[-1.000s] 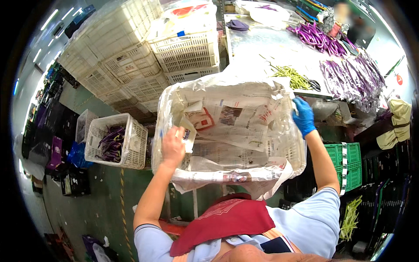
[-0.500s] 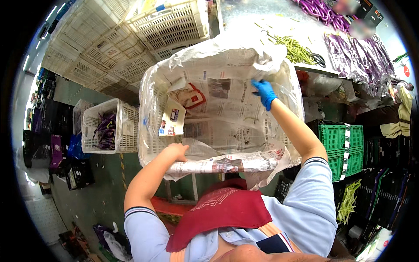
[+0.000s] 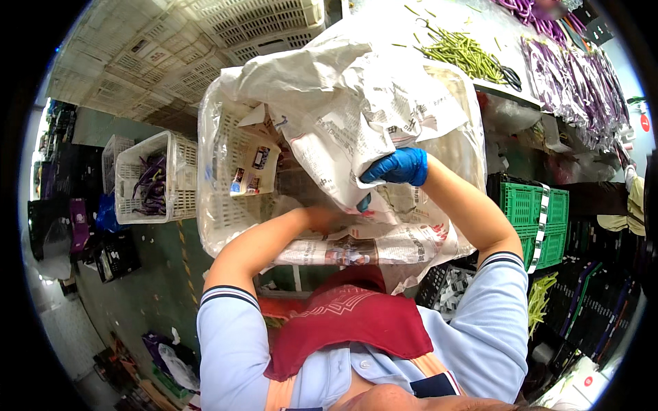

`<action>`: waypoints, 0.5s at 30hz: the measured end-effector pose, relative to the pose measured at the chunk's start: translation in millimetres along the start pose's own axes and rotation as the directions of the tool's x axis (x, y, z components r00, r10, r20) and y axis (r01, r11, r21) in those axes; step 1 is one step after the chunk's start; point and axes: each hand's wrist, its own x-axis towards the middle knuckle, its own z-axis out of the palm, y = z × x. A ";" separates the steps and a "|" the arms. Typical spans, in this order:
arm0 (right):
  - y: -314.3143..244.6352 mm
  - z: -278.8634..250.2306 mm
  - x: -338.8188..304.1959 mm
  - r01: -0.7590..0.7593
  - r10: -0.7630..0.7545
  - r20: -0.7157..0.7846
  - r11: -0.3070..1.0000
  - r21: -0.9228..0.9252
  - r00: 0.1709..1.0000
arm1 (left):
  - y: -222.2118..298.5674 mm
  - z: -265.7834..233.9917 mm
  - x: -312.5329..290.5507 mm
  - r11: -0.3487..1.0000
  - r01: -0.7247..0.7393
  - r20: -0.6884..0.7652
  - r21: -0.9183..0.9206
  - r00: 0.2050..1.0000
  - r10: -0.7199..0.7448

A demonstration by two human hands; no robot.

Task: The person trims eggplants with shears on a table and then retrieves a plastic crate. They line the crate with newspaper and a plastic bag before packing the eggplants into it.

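In front of me stands a white plastic crate (image 3: 214,157) lined with newspaper and clear film. My right hand (image 3: 394,168), in a blue glove, grips a crumpled sheet of newspaper (image 3: 343,130) and holds it lifted off the crate's far side. Bare and smeared by motion, my left hand (image 3: 322,218) is inside the crate near its front wall, partly behind the paper; its fingers cannot be made out. A printed paper piece (image 3: 255,171) lies against the left inside of the crate. More newspaper (image 3: 343,252) hangs over the front rim.
White crates (image 3: 157,61) are stacked at the far left. A smaller white crate (image 3: 177,179) holds purple eggplants (image 3: 152,188). On the table at far right lie green beans (image 3: 466,58), scissors (image 3: 511,77) and bagged purple vegetables (image 3: 572,85). Green crates (image 3: 514,212) stand right.
My right hand has closed on the newspaper lining and pulled it up and toward me, folding it inward. My left hand has moved right, deeper into the crate.
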 end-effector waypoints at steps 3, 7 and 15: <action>-7.4 -6.4 -23.0 -0.047 0.032 -0.080 0.979 -0.200 0.996 | 2.0 7.3 6.4 0.972 0.220 0.205 0.087 0.951 -0.234; -4.5 -35.5 -53.0 -0.025 -0.108 -0.390 0.946 -0.322 0.914 | 11.5 -22.2 -25.1 0.983 0.162 -0.123 0.092 0.981 -0.150; 15.8 -18.0 -50.8 -0.310 0.148 -0.612 0.936 -0.167 0.777 | 74.0 -60.2 -123.2 -0.019 -0.471 -0.443 -0.882 0.842 -0.308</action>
